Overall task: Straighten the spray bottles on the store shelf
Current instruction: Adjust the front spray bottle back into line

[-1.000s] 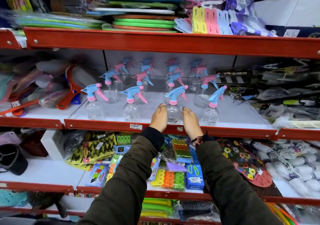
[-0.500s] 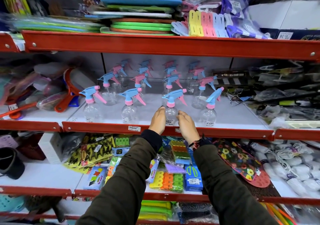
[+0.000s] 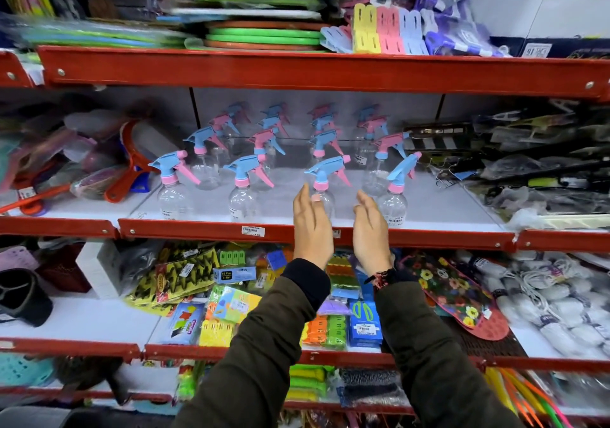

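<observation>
Several clear spray bottles with blue and pink trigger heads stand in rows on the white middle shelf [image 3: 439,210]. In the front row, one bottle [image 3: 325,180] stands upright between my two hands. My left hand [image 3: 312,226] is flat and open just left of it, thumb near the bottle's shoulder. My right hand [image 3: 371,229] is open to its right, apart from the bottle. Neither hand grips it. A neighbouring bottle [image 3: 394,193] on the right leans, its head tilted. Two more front bottles [image 3: 242,193] [image 3: 171,190] stand to the left.
A red shelf rail [image 3: 231,229] with a price label runs along the front edge. Rackets and bagged goods lie left of the bottles, dark packets lie right. Stacked mats and pegs fill the shelf above; packaged items fill the shelf below.
Both hands have let go of the front middle bottle and spread apart, pulling back toward the shelf edge. The bottle stays upright where it was.
</observation>
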`<state>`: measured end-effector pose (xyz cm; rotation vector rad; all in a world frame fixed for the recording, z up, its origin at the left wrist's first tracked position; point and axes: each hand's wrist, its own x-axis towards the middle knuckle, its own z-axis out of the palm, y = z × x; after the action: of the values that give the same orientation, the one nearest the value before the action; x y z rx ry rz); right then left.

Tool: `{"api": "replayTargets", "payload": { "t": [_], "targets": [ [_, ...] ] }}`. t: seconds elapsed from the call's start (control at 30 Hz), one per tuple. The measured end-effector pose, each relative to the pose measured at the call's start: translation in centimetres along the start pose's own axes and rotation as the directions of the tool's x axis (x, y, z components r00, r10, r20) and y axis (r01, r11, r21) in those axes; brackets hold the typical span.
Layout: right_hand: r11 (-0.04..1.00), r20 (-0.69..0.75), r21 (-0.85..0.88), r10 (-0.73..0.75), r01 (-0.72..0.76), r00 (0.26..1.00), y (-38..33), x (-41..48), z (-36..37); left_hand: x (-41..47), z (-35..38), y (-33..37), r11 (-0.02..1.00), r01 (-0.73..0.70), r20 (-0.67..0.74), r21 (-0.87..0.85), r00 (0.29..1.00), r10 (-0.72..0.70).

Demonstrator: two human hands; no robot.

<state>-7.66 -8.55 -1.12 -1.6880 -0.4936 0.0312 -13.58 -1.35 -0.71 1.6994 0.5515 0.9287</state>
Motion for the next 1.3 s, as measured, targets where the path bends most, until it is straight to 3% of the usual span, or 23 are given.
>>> {"api": "replayTargets", "payload": {
  "t": [0.13,0.27,0.4,0.53,0.63,1.0,1.3],
  "targets": [
    [0.999,-0.078,0.015,-0.036,0.038,0.996,0.3,-0.6,-2.7,-2.8,2.3,0.6,0.998,-0.068,-0.006,-0.005,0.998,0.068],
    [1.000,-0.178,0.009,-0.009,0.010,0.984,0.8,0.2,-5.6,-3.5,4.7,0.9,0.998,-0.067,0.100,0.005,0.993,0.066],
    [0.996,-0.193,-0.008,0.083,-0.086,0.978,1.4,2.9,-7.8,-1.9,7.2,1.8,0.998,0.044,0.239,0.041,0.970,-0.053],
    [0.982,-0.090,-0.077,0.168,-0.175,0.982,1.6,5.3,-8.2,0.0,9.2,2.6,0.976,0.144,0.395,0.161,0.897,-0.197],
    [0.974,-0.010,-0.143,0.173,-0.173,0.985,2.1,5.6,-8.2,0.8,10.4,2.5,0.970,0.195,0.378,0.145,0.895,-0.236],
    [0.982,-0.112,-0.108,0.141,-0.153,0.984,3.1,5.2,-8.8,1.7,11.0,2.3,0.969,0.235,0.359,0.070,0.901,-0.244],
    [0.982,-0.012,-0.120,0.144,-0.145,0.989,3.1,5.7,-8.7,1.1,11.3,2.7,0.978,0.202,0.363,0.058,0.908,-0.209]
  ]
}}
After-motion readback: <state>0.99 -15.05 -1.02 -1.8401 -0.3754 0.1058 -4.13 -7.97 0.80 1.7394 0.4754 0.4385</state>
